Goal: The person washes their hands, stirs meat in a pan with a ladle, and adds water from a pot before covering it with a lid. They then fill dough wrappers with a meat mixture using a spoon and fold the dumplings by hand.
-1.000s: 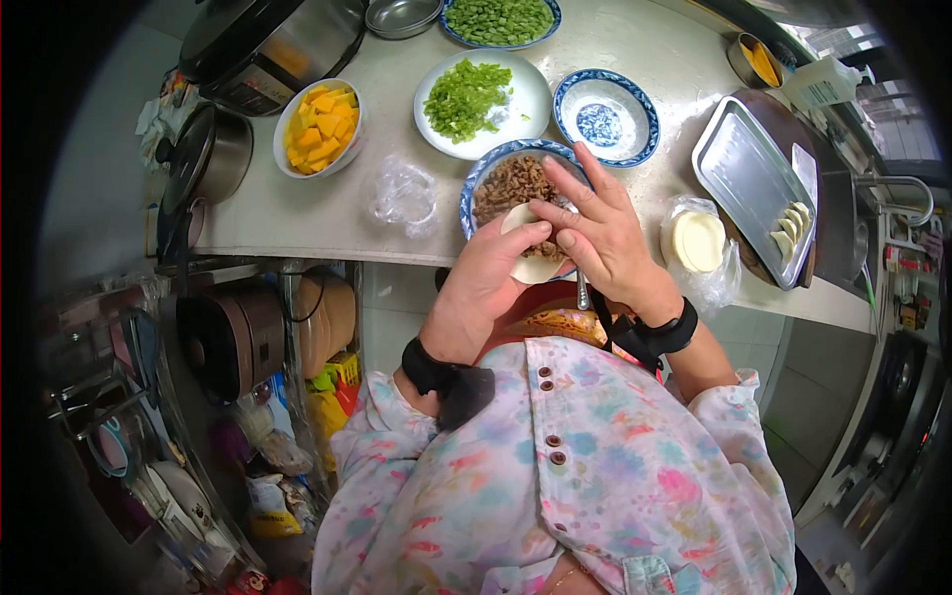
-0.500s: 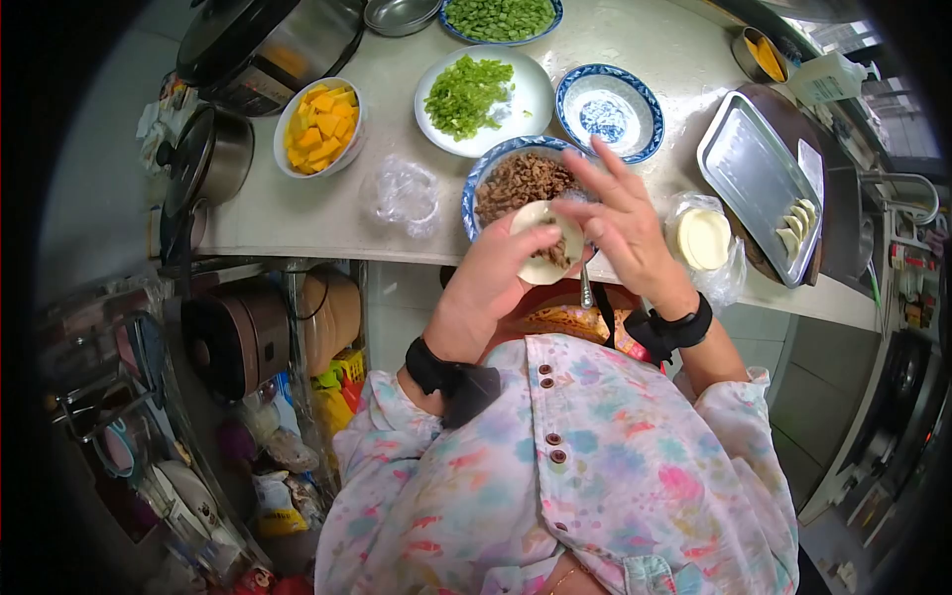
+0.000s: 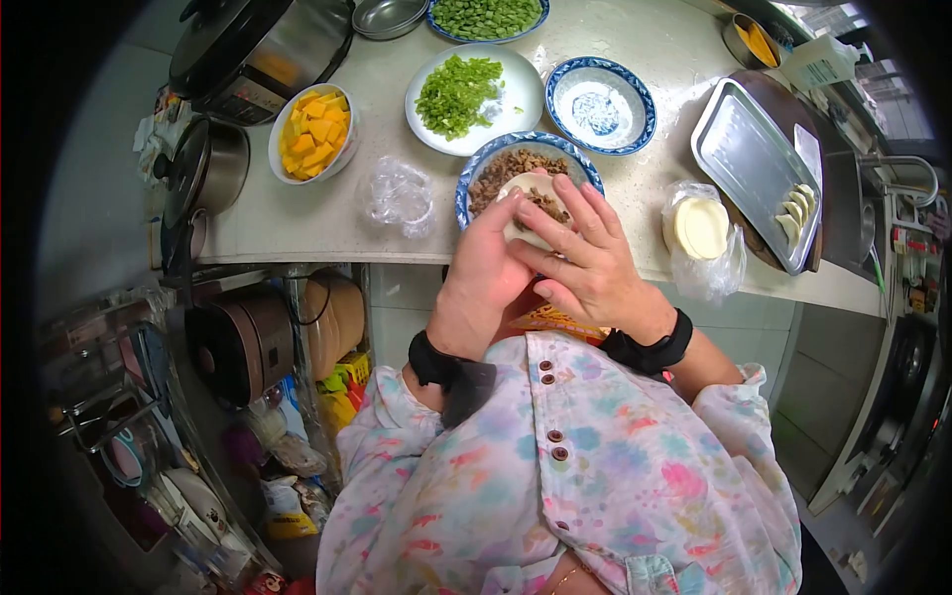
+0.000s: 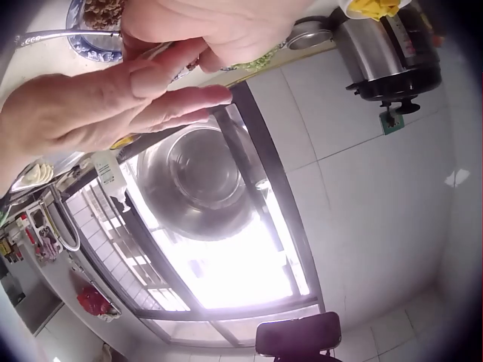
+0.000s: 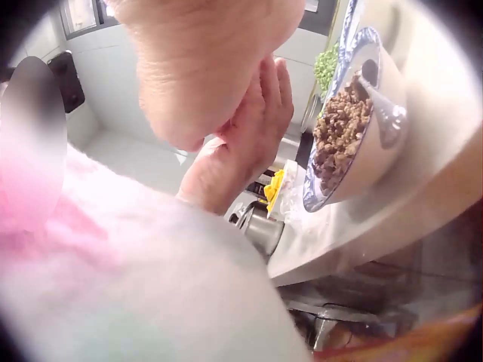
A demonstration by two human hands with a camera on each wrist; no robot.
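Note:
My left hand (image 3: pixel 481 288) holds a round dumpling wrapper (image 3: pixel 536 183) with minced filling (image 3: pixel 547 206) on it, the thumb at its near-left edge. Extended fingers of my right hand (image 3: pixel 595 276) lie against the wrapper's right side and partly cover it. Just beyond both hands is a blue-and-white bowl (image 3: pixel 463 188) of brown minced filling, overlapped by the wrapper in the head view. A metal spoon (image 5: pixel 386 113) rests in that bowl. In the left wrist view, the hands hide most of the wrapper.
To the right, a stack of wrappers (image 3: pixel 700 228) sits in a plastic bag. A metal tray (image 3: pixel 744 164) bears several folded dumplings (image 3: pixel 796 210). Around the filling bowl stand a plate (image 3: pixel 521 94) of chopped greens, a patterned dish (image 3: pixel 600 109), a bowl (image 3: pixel 342 159) of orange cubes and crumpled plastic (image 3: pixel 402 198).
The wrapper has shifted up and slightly left over the filling bowl. My right hand first lifted away from the wrapper, then came back against it with fingers closer together.

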